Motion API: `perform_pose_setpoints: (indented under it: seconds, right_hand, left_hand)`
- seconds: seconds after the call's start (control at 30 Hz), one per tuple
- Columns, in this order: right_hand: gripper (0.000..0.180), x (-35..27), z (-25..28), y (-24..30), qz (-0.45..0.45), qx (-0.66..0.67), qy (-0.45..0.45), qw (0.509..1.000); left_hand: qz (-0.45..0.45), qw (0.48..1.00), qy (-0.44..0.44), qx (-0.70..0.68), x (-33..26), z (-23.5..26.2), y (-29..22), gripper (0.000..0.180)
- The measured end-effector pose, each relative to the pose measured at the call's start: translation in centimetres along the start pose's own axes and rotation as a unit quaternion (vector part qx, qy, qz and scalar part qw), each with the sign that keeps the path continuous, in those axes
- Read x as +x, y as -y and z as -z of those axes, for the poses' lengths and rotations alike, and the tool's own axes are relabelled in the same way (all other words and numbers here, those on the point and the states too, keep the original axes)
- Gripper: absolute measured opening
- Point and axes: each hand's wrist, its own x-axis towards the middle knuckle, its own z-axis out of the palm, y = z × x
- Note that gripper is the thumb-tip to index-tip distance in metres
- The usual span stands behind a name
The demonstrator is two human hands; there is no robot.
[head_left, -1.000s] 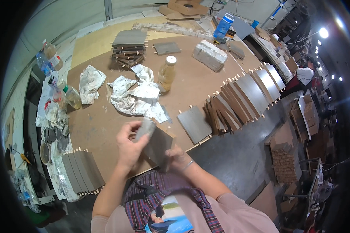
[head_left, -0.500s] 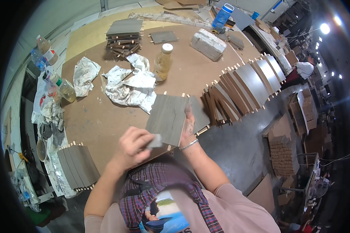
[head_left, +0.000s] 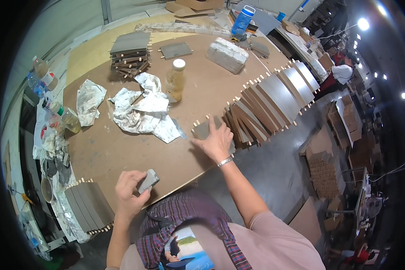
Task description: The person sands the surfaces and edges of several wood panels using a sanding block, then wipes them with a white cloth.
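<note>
My left hand (head_left: 131, 191) is closed on a small grey block (head_left: 148, 181), held between thumb and fingers over the table's near edge. My right hand (head_left: 218, 140) reaches forward with spread fingers over a grey wood-grain panel (head_left: 203, 130) with pale dowel pegs along its edge. Fingertips and thumb rest on or just above this panel, and the hand covers much of it. Right beside it runs a leaning row of similar pegged panels (head_left: 274, 101) along the table's right side. Another set of grey panels (head_left: 89, 204) stands at the lower left.
Crumpled stained white cloths (head_left: 144, 110) lie mid-table near a capped bottle of yellowish liquid (head_left: 176, 81). Behind are a panel stack (head_left: 129, 49), a single panel (head_left: 175, 50), a wrapped block (head_left: 227, 55) and a blue bottle (head_left: 243, 21). More bottles (head_left: 69, 118) line the left edge.
The panel held upright between my hands is no longer raised there. My right hand has moved onto a panel by the row; my left has drawn down and left with the grey block.
</note>
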Motion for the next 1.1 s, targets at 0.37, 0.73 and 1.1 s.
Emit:
perform_pose_setpoints:
  seconds: [0.37, 0.73, 1.1]
  right_hand:
    - [0.045, -6.7, -8.1, 15.8, 0.265, 0.427, 0.16, 0.85]
    - [0.042, -14.2, -13.6, 26.0, 0.341, 0.386, 0.466, 0.72]
    - [0.04, -7.9, -11.1, 11.6, 0.079, 0.589, 0.412, 0.69]
  left_hand:
    - [0.005, 0.992, -0.103, 0.077, -4.3, 6.2, -3.3, 0.042]
    - [0.136, 0.933, -0.298, 0.151, -14.7, 12.9, -5.2, 0.044]
    - [0.224, 0.914, -0.255, -0.222, -9.7, 9.1, -2.2, 0.043]
